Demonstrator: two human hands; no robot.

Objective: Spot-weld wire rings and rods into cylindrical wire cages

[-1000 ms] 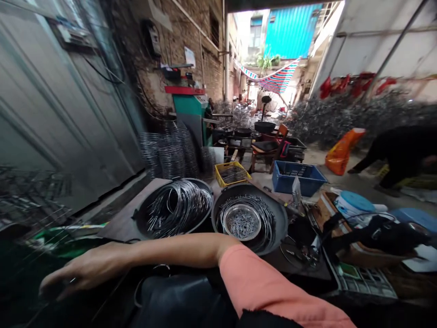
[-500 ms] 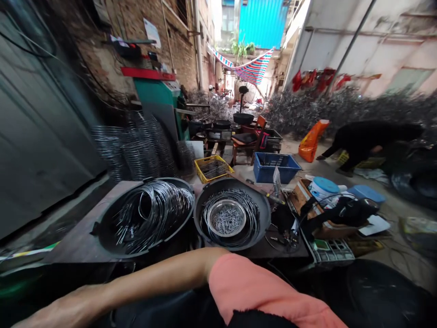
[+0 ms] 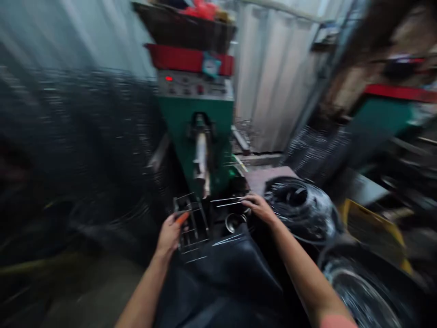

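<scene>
Our view has swung away from the two big pans and now faces the green wire machine (image 3: 196, 150) head-on, with its red band and a control panel showing a lit red lamp (image 3: 168, 78). Both hands have come forward, well apart, on either side of a small wire rack (image 3: 191, 223) at the foot of the machine.

The left hand (image 3: 167, 238) is at the rack's near edge, with an orange-tipped piece (image 3: 182, 218) at its fingers; we cannot tell what that piece is or whether it is gripped. The right hand (image 3: 261, 209) reaches out with its fingers spread, just beside some thin straight wires (image 3: 228, 202) and a small steel cup (image 3: 235, 222). It holds nothing we can make out.

To the right, a black pan of coiled wire (image 3: 300, 209) sits near the brown tabletop (image 3: 269, 176), and a dark apron (image 3: 218, 282) covers our lap. Blur smears the frame: a dark mass on the left (image 3: 85, 136) may be wire coils, but we cannot tell. Whatever carries the rack is hidden in shadow, and the thinnest wires fade into the dark.
</scene>
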